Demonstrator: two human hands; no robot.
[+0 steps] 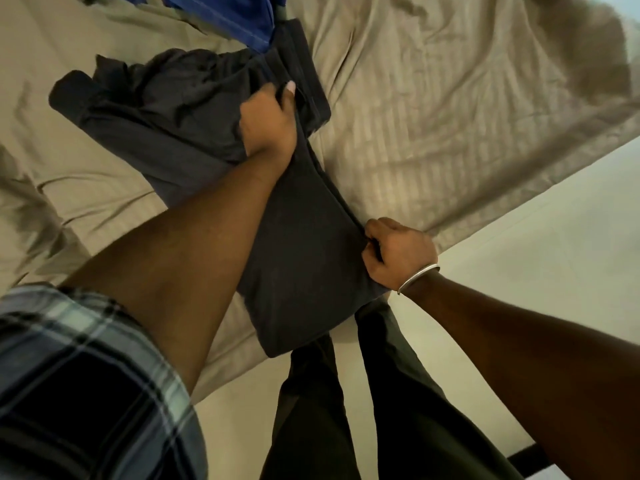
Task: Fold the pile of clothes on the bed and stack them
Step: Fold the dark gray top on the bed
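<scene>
mid-fold on the dark garment (304, 237), laid on the bed (433, 98) near the edge. left hand (268, 121) clutches bunched fabric, right hand (398, 252) pinches the side edge. prob pants, hard to tell. next: pull flat, fold over, w/ blue clothes (225, 15) waiting.

Bed under a rumpled tan striped sheet (433, 109), dark grey garment (180, 109) sprawled from centre toward ten o'clock, blue clothing (225, 12) at twelve o'clock edge

Dim warm indoor light, soft shadows across the bed sheet (433, 109), edges curved by wide-angle distortion, slight motion blur
</scene>
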